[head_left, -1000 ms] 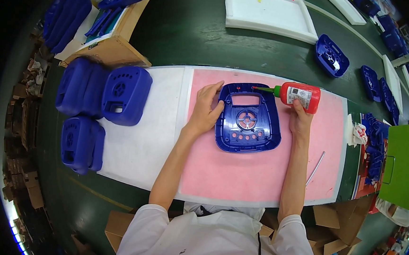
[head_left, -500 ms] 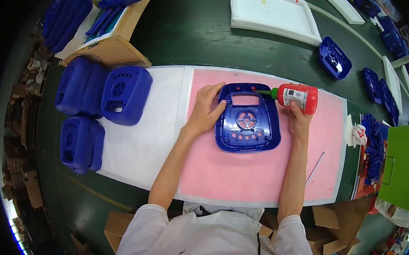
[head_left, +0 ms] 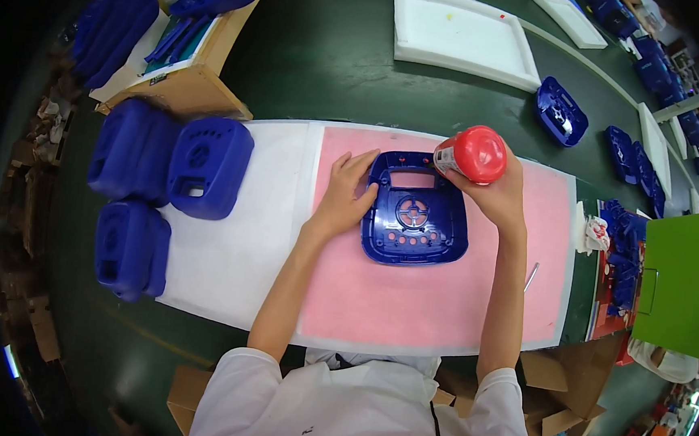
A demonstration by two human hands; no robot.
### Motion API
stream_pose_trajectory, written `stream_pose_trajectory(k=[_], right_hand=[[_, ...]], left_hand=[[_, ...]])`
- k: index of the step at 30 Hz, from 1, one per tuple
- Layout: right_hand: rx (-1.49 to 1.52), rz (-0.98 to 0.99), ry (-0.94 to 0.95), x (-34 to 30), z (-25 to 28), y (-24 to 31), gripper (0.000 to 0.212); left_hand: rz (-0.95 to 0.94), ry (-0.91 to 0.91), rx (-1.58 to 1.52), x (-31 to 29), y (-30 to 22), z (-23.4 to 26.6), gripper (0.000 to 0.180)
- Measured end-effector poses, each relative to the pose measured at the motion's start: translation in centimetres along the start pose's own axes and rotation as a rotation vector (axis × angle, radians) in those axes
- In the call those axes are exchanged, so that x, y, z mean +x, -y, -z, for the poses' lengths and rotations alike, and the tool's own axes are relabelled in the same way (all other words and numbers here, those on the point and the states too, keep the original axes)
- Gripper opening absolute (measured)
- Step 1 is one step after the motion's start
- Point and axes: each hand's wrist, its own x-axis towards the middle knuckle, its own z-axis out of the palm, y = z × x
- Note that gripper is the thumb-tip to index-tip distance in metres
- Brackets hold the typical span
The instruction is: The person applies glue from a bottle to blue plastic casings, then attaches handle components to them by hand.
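A blue plastic cover lies on the pink mat, its hollow inner side up. It has a rectangular cutout near the far edge, a round grille in the middle and a row of small holes nearer me. My left hand grips its left edge, thumb on the rim. In my right hand is a red squeeze bottle, tipped with its base turned up over the cover's far right corner. The bottle's body and my hand hide its nozzle tip, so contact with the cover cannot be seen.
Several blue covers stand stacked at the left. A thin metal rod lies right on the pink mat. Beyond are a white tray and another blue cover. A wooden box stands far left, a green panel right.
My right hand has swung the red bottle from lying sideways to tipped base-up, slightly left and away from me. My left hand keeps its place on the cover.
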Motion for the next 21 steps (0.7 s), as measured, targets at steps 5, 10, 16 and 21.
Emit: stream_pose_trajectory(k=[5, 10, 16, 21], right_hand=[[0.582, 0.006, -0.248, -1.9, 4.3, -2.9, 0.051], [1.019, -0.146, -0.61, -4.6, 11.1, -4.2, 0.053], [0.664, -0.612, -0.574, -7.4, 16.9, -9.4, 0.042], [-0.457, -0.778, -0.301, -8.3, 15.7, -13.9, 0.081]], left_hand=[[-0.022, -0.023, -0.028, 0.0, -0.1, 0.0, 0.053], [-0.031, -0.013, -0.043, -0.5, 0.3, 0.1, 0.051], [-0.065, 0.035, 0.021, -0.1, 0.5, -0.1, 0.051], [-0.075, 0.072, 0.062, -0.1, 0.7, 0.1, 0.051]])
